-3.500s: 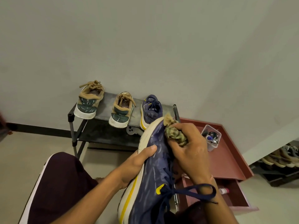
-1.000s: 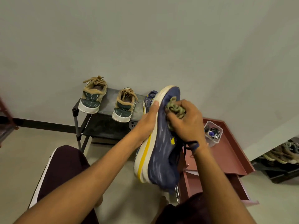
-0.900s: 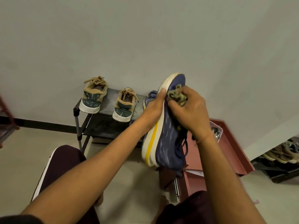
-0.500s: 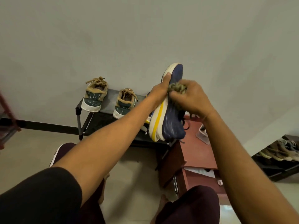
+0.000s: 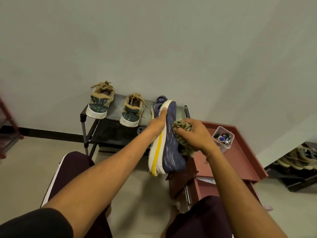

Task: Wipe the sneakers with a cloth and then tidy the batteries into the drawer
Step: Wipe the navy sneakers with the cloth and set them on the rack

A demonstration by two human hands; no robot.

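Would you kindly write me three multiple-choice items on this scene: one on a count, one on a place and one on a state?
1. How many tan sneakers stand on the black rack? A one; B two; C four.
2. Where does the clear container stand? A the rack; B the floor; C the red cabinet.
3. The cloth is: A on the floor; B gripped by the right hand against the held blue sneaker; C draped over the rack.
Answers: B, two sit there; C, it rests on the cabinet top; B, the hand clutches it.

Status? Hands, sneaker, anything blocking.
Left hand grips blue sneaker by sole. Right hand holds cloth against its upper. Clear tub sits on red cabinet, untouched. Nothing blocking.
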